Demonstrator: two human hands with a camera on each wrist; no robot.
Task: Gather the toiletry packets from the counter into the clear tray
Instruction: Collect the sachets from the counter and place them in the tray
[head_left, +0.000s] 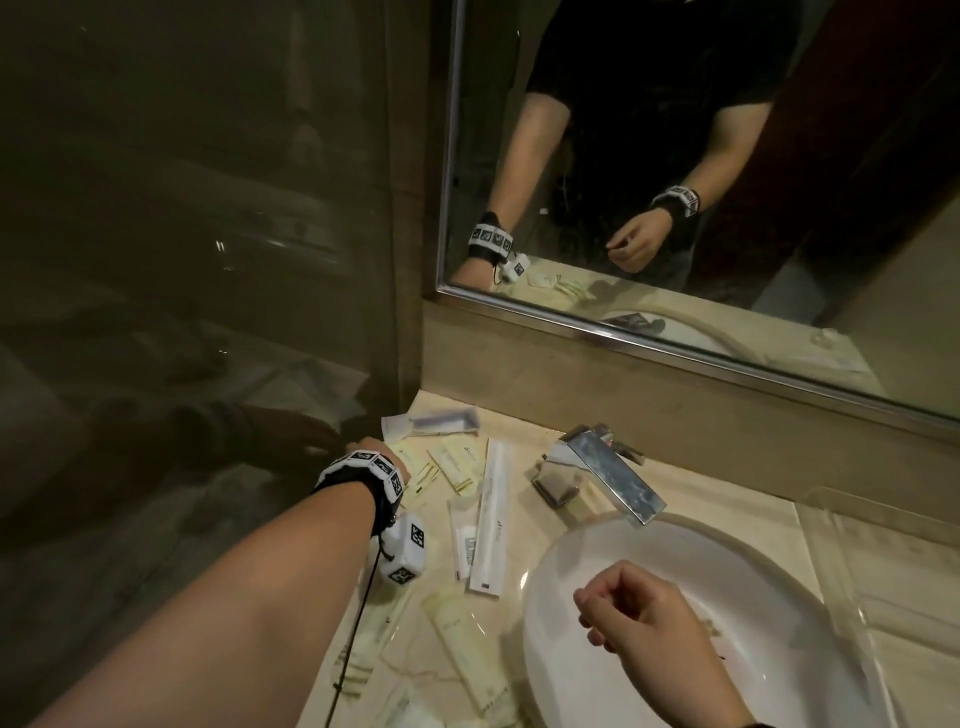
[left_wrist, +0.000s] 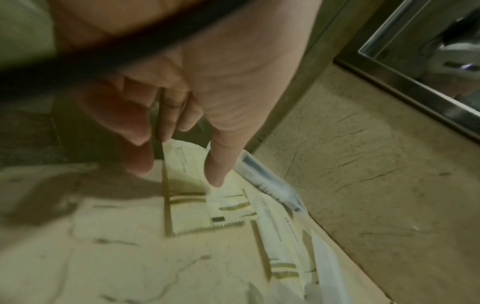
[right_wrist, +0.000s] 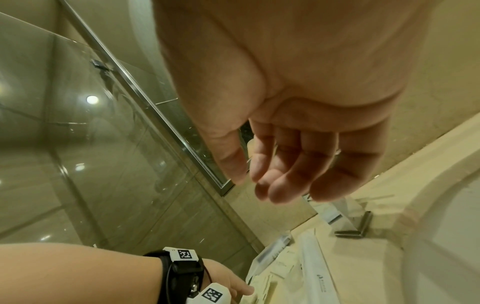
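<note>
Several cream and white toiletry packets (head_left: 493, 514) lie scattered on the marble counter (head_left: 524, 447) left of the sink. My left hand (head_left: 382, 448) reaches into the far left corner. In the left wrist view its fingers (left_wrist: 139, 156) and thumb point down, spread just above a cream packet with gold stripes (left_wrist: 187, 211), holding nothing. A comb in a clear wrapper (left_wrist: 270, 185) lies beside it by the wall. My right hand (head_left: 608, 613) hovers over the basin, fingers loosely curled and empty (right_wrist: 257, 185). The clear tray (head_left: 893, 582) stands on the counter right of the sink.
A chrome faucet (head_left: 608, 467) stands behind the white sink (head_left: 779, 587). A mirror (head_left: 675, 208) runs along the back wall and a glass partition (head_left: 208, 260) closes off the left side. More packets (head_left: 467, 649) lie near the counter's front edge.
</note>
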